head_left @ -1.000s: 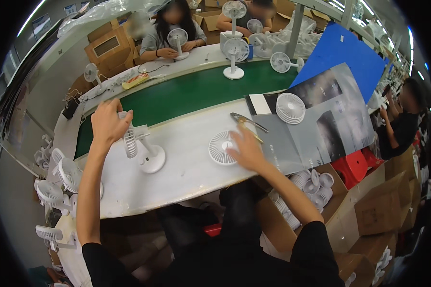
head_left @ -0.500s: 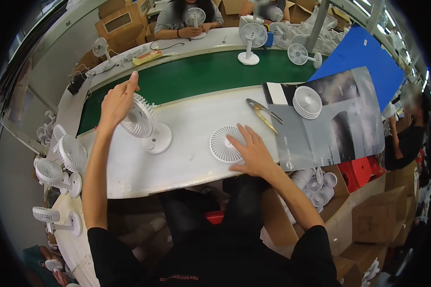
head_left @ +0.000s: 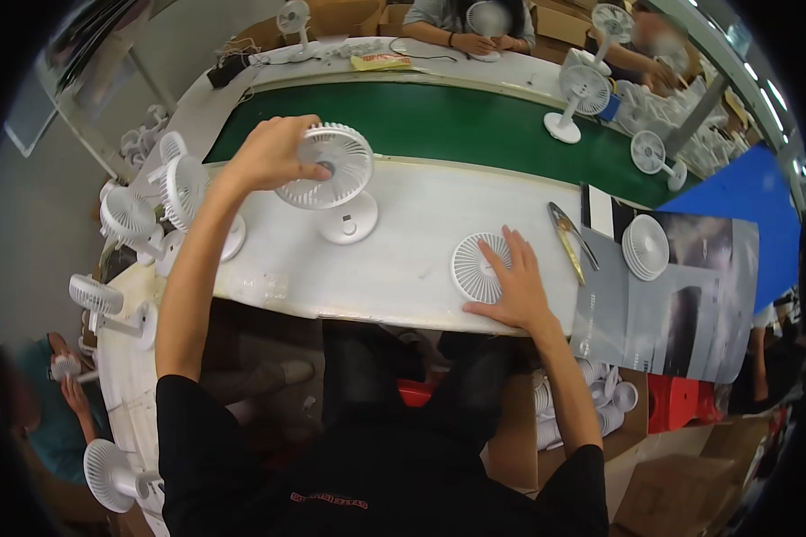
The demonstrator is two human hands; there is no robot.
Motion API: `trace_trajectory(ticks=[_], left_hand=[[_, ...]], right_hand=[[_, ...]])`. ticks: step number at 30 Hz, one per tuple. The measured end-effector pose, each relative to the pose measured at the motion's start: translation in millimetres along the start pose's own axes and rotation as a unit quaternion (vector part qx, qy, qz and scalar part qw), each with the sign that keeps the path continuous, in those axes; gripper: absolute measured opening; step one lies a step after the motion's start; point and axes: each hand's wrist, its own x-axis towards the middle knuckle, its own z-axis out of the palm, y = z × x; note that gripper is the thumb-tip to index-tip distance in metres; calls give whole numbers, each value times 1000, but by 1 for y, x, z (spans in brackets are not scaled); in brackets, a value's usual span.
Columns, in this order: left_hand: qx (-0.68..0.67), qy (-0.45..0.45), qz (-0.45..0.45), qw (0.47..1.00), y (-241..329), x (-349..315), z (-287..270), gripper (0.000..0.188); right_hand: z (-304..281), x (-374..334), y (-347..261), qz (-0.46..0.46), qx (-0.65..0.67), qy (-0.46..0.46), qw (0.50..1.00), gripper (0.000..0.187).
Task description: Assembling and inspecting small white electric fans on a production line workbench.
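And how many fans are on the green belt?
2: an upright fan toward the right, and a seemingly tipped fan farther right, near the blue sheet, which may hide others. Excludes the white fan at the left hand.

The head fisheye looks forward and down from just above the worktop (head_left: 412,215); its dark rim seems blurred.

White desk fan (head_left: 347,170) stands toward worktop's (head_left: 412,228) far edge, head tilted; round white grille (head_left: 475,269) lies flat toward near edge
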Motion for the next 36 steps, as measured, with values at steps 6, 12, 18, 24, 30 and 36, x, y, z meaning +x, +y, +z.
trace_trajectory(ticks=[6, 12, 18, 24, 30, 36], left_hand=[[26, 97, 57, 993, 5, -13, 23, 57], [-330, 83, 31, 940, -29, -20, 44, 57], [-332, 176, 102, 921, -1, -18, 60, 63], [-441, 128, 106, 882, 62, -55, 38, 60], [-583, 29, 48, 810, 99, -105, 72, 57], [-746, -155, -157, 629, 135, -140, 161, 47]], right_hand=[[18, -3, 0, 44, 12, -10, 999, 96], [15, -6, -2, 45, -4, 4, 999, 96], [11, -8, 2, 43, 0, -51, 998, 103], [5, -28, -7, 79, 24, -34, 996, 100], [-61, -42, -65, 216, 537, 159, 800, 113], [-90, -64, -144, 96, 129, 62, 985, 114]])
